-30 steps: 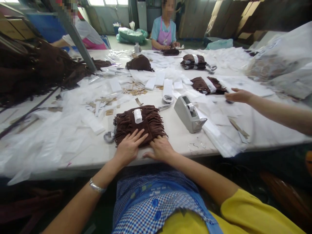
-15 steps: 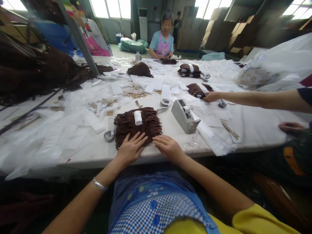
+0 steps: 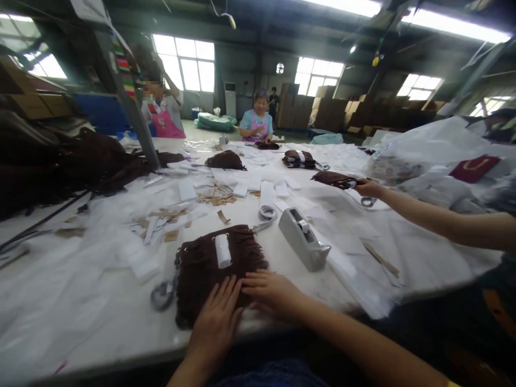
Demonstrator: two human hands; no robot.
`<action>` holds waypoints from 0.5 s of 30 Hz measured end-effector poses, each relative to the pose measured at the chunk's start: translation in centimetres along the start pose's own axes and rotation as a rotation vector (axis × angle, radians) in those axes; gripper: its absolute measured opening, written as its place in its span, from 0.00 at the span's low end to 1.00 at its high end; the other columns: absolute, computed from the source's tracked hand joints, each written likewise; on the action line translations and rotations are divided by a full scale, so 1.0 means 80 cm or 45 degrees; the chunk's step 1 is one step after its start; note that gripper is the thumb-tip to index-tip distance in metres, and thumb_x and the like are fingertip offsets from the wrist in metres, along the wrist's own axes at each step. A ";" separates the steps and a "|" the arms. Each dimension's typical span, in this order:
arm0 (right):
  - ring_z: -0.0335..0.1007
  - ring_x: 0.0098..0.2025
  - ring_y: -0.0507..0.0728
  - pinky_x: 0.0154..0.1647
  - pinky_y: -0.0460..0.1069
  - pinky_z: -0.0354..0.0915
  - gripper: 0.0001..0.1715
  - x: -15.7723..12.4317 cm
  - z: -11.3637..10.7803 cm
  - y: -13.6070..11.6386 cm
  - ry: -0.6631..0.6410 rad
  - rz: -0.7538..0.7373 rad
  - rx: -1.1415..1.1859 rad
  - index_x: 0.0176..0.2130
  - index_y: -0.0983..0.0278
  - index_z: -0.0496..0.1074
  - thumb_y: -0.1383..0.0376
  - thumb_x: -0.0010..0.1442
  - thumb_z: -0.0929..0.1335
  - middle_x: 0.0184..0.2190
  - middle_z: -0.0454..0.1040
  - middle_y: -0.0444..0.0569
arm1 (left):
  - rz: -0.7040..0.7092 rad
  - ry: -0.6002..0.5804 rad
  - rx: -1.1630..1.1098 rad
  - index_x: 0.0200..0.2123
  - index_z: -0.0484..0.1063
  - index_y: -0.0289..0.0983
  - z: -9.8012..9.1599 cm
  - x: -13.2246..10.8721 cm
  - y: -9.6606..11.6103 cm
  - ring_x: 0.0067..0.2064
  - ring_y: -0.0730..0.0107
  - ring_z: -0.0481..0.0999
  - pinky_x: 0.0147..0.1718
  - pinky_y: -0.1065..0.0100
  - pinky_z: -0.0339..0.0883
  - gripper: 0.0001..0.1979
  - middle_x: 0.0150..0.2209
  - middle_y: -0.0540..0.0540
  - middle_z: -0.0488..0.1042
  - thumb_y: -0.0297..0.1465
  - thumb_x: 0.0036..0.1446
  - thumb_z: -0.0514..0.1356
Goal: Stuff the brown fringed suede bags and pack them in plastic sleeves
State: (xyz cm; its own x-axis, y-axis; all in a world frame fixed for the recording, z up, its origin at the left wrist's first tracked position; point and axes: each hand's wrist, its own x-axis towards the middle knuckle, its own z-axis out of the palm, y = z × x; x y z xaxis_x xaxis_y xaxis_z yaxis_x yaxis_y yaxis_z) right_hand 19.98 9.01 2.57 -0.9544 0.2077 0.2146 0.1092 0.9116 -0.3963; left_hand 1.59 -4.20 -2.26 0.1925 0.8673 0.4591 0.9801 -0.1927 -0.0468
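A dark brown fringed bag (image 3: pixel 201 279) lies flat on the white-covered table in front of me, with a white wrapped piece (image 3: pixel 223 251) on its upper middle. My left hand (image 3: pixel 220 317) rests on the bag's near side, fingers stretched out and pointing away from me. Beside it, my right hand (image 3: pixel 270 290) lies across the bag's near right part, its fingers extended and their tips close to the left hand's fingers. A wrapped ring-shaped strap (image 3: pixel 162 295) sticks out at the bag's left side. Right of the bag stands a grey tape dispenser (image 3: pixel 303 239).
A co-worker's hand (image 3: pixel 367 188) on the right touches another brown bag (image 3: pixel 334 180). Brown paper scraps (image 3: pixel 217 194) and white sheets cover the middle. A metal post (image 3: pixel 139 123) rises at left beside piled brown bags (image 3: pixel 80 161). Plastic wrapping (image 3: pixel 435 150) is heaped at right.
My view has tilted upward, so the table sits lower in the picture. My right hand has moved left onto the bag, near my left hand. The co-worker's bag has shifted slightly right.
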 end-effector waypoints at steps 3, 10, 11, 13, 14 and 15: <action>0.77 0.47 0.53 0.52 0.46 0.68 0.16 0.040 -0.069 0.041 0.092 0.194 0.197 0.47 0.59 0.78 0.57 0.68 0.64 0.45 0.81 0.45 | 0.014 0.009 0.036 0.66 0.57 0.32 0.013 -0.008 -0.007 0.63 0.54 0.67 0.56 0.54 0.70 0.30 0.65 0.40 0.62 0.36 0.64 0.54; 0.68 0.59 0.66 0.60 0.58 0.60 0.34 0.184 -0.172 0.241 0.353 1.287 -0.099 0.62 0.70 0.64 0.59 0.62 0.70 0.54 0.74 0.64 | 0.136 0.162 0.040 0.70 0.47 0.34 0.047 -0.017 -0.025 0.57 0.62 0.74 0.53 0.67 0.70 0.35 0.60 0.42 0.69 0.35 0.63 0.54; 0.67 0.59 0.68 0.60 0.60 0.61 0.38 0.199 -0.171 0.265 0.360 1.375 -0.096 0.64 0.72 0.61 0.58 0.61 0.71 0.55 0.72 0.68 | 0.118 0.182 0.032 0.71 0.46 0.34 0.055 -0.019 -0.026 0.56 0.62 0.75 0.53 0.67 0.70 0.35 0.59 0.42 0.71 0.34 0.63 0.53; 0.67 0.60 0.71 0.59 0.62 0.62 0.43 0.219 -0.162 0.300 0.384 1.534 -0.072 0.64 0.73 0.58 0.58 0.58 0.73 0.56 0.70 0.72 | 0.040 0.200 0.009 0.71 0.45 0.36 0.065 -0.022 -0.026 0.55 0.62 0.77 0.55 0.66 0.68 0.34 0.58 0.43 0.73 0.32 0.64 0.52; 0.67 0.60 0.71 0.58 0.63 0.62 0.44 0.224 -0.157 0.311 0.404 1.597 -0.055 0.64 0.74 0.58 0.59 0.57 0.73 0.56 0.69 0.73 | 0.017 0.195 -0.002 0.71 0.46 0.37 0.067 -0.023 -0.026 0.55 0.62 0.76 0.56 0.66 0.67 0.34 0.58 0.43 0.73 0.32 0.64 0.51; 0.67 0.60 0.71 0.58 0.63 0.62 0.44 0.228 -0.152 0.320 0.429 1.646 -0.036 0.64 0.74 0.58 0.60 0.56 0.74 0.57 0.69 0.73 | 0.024 0.186 -0.009 0.70 0.48 0.38 0.065 -0.023 -0.026 0.55 0.63 0.76 0.57 0.66 0.67 0.33 0.58 0.44 0.73 0.31 0.63 0.52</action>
State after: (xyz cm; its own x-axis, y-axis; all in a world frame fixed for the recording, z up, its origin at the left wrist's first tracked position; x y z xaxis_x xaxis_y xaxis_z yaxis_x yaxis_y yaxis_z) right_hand 8.73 40.42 7.20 -0.0470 0.9950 -0.0884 0.8862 0.0007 -0.4632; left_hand -0.51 -3.01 -7.66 0.2014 0.7874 0.5826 0.9759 -0.2123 -0.0503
